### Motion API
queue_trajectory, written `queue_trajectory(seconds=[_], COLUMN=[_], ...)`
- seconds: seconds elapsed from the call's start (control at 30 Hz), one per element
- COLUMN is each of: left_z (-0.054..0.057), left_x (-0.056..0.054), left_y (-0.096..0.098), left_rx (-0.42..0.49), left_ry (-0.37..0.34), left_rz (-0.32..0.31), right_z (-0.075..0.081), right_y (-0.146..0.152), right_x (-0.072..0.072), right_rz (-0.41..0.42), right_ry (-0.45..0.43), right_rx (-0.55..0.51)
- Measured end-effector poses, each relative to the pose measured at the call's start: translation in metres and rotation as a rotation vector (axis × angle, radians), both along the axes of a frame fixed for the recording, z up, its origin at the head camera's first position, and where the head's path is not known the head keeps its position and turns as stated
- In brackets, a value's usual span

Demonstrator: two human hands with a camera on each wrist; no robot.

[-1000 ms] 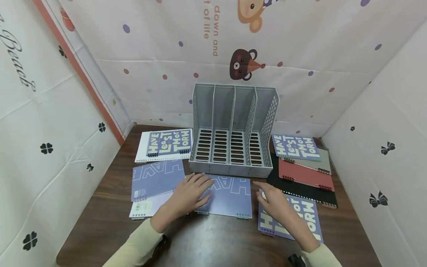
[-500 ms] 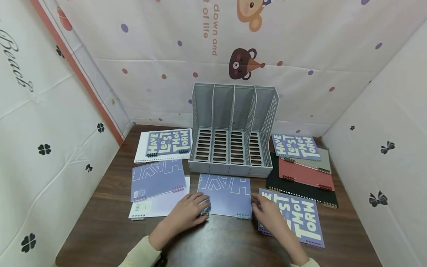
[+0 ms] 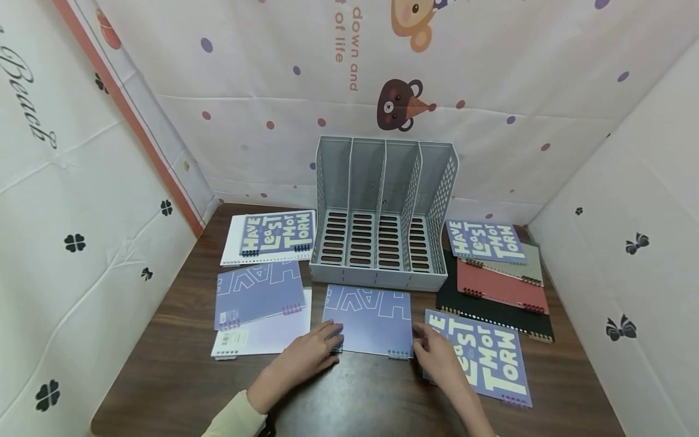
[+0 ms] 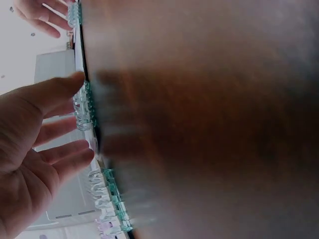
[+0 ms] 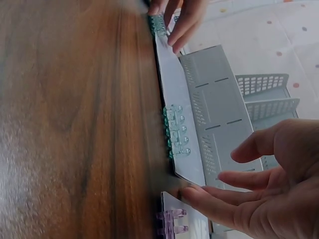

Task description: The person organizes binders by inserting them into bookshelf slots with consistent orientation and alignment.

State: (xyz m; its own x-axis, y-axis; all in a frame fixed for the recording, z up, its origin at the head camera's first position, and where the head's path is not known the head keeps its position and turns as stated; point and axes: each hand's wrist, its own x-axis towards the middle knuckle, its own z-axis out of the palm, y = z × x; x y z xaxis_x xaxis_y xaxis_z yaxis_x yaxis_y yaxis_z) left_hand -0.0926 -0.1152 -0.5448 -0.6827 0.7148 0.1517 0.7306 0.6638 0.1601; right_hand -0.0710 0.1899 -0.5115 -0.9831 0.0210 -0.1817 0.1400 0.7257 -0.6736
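Observation:
A blue-purple ring-bound notebook (image 3: 371, 325) lies flat at the front middle, with teal rings (image 5: 175, 132) along its near edge. My left hand (image 3: 310, 351) is at its near left corner, fingers over the cover and thumb by the rings, loosely spread. Beside the notebook's right edge is my right hand (image 3: 438, 355), fingers slightly bent and apart, fingertips right at the edge. Under that forearm lies another notebook (image 3: 491, 358) with big pale lettering and purple rings, partly hidden. Behind the middle notebook stands a grey file rack (image 3: 379, 278) with several upright compartments, nothing in them.
On the left, a blue-purple notebook (image 3: 259, 294) overlaps a pale lilac notebook (image 3: 267, 340); behind them, a lettered notebook (image 3: 278, 232) lies on a white notebook (image 3: 232, 243). Right of the rack, lettered (image 3: 486, 241), grey-green (image 3: 532, 264), red (image 3: 502, 286) and black (image 3: 453, 297) notebooks overlap.
Both hands have moved down towards the near side, from above the middle notebook to its near left corner and right edge. The notebook looks nearly unmoved over the last half second.

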Motion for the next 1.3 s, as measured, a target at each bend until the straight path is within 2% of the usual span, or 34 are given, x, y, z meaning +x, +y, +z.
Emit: queue_trajectory(seconds=[0.27, 0.7, 0.83, 1.0, 1.13, 1.23, 1.3], left_z=[-0.007, -0.013, -0.011, -0.008, -0.006, -0.004, -0.003], left_x=[-0.002, -0.005, -0.006, -0.006, -0.006, -0.005, -0.005], left_y=[0.000, 0.001, 0.001, 0.000, -0.001, -0.001, -0.001], left_rx=[0.044, 0.086, 0.076, 0.093, 0.144, 0.183, 0.209], left_ry=[0.042, 0.125, 0.105, 0.020, -0.014, -0.031, -0.047], left_rz=[0.018, -0.017, -0.016, 0.012, 0.038, 0.050, 0.052], right_z=[-0.004, -0.009, -0.010, -0.010, -0.010, -0.012, -0.015], right_y=[-0.001, 0.002, 0.003, 0.004, 0.007, 0.008, 0.010], right_x=[-0.001, -0.005, -0.006, -0.007, -0.007, -0.008, -0.008], right_rz=[-0.030, -0.060, -0.057, -0.059, -0.102, -0.131, -0.119], right_ry=[-0.033, -0.058, -0.054, -0.049, -0.080, -0.134, -0.184], right_rx=[-0.044, -0.100, -0.110, -0.124, -0.255, -0.429, -0.551])
